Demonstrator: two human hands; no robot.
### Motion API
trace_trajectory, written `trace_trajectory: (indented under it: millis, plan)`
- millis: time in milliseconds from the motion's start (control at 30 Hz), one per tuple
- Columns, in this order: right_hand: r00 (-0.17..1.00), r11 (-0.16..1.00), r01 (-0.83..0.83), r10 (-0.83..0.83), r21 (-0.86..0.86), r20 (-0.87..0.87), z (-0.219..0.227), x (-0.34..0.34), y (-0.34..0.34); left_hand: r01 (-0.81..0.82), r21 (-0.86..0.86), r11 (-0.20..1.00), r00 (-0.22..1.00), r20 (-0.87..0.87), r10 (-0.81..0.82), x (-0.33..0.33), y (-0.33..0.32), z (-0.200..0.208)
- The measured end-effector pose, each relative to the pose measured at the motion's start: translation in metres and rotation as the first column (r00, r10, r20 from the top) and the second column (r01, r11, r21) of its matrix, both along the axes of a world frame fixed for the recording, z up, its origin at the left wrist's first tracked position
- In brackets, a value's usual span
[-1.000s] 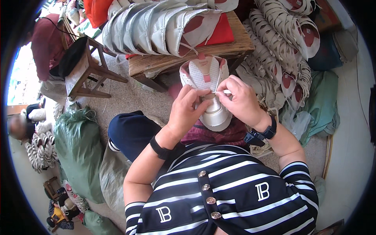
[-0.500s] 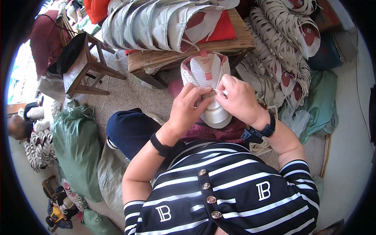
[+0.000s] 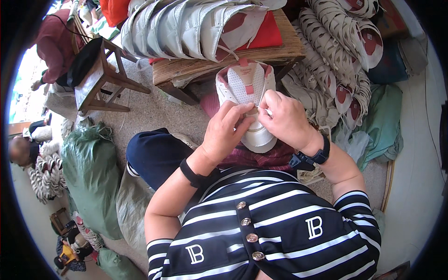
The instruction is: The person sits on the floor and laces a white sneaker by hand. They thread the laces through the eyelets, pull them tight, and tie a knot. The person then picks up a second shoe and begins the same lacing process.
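A white shoe upper [image 3: 241,86] with pink lining and a pink tongue loop lies on my lap. Its rounded toe points toward me and its opening faces the wooden table. Over the throat of the upper, my left hand [image 3: 223,129] is closed in a pinch, thumb and forefinger on the area just above the toe. Close beside it on the right, my right hand [image 3: 288,120] pinches a thin white lace [image 3: 268,112], whose short end shows between the fingers. The exact spot where the fingertips meet the upper is partly hidden.
Ahead, a wooden table [image 3: 182,74] bears a row of nested white shoe uppers [image 3: 177,30]. More stacked uppers [image 3: 326,46] lie to the right, by a green sack [image 3: 382,121]. At left are a wooden stool [image 3: 100,88], a large green bag [image 3: 91,177] and a seated person [image 3: 55,46].
Both my hands stay at the throat of the upper, with only slight finger shifts. At the far left, the person in maroon has moved, and an arm now shows.
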State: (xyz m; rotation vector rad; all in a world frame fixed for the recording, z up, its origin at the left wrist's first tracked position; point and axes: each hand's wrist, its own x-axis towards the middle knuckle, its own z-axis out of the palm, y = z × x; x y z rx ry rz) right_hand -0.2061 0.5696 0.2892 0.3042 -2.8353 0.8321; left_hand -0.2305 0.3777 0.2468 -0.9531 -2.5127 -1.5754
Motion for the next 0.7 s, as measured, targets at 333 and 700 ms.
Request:
trace_trajectory:
  millis: [333, 700]
  plan:
    - [0.998, 0.997, 0.026, -0.022, 0.067, -0.056, -0.0037, 0.0010, -0.0015, 0.019, -0.133, 0.991, 0.982, -0.183, -0.043, -0.0052, -0.0021, 0.0031]
    - [0.998, 0.998, 0.018, -0.015, 0.061, -0.058, -0.0038, -0.0011, -0.0033, 0.015, -0.050, 0.999, 0.994, -0.106, -0.020, -0.0020, -0.0023, 0.0003]
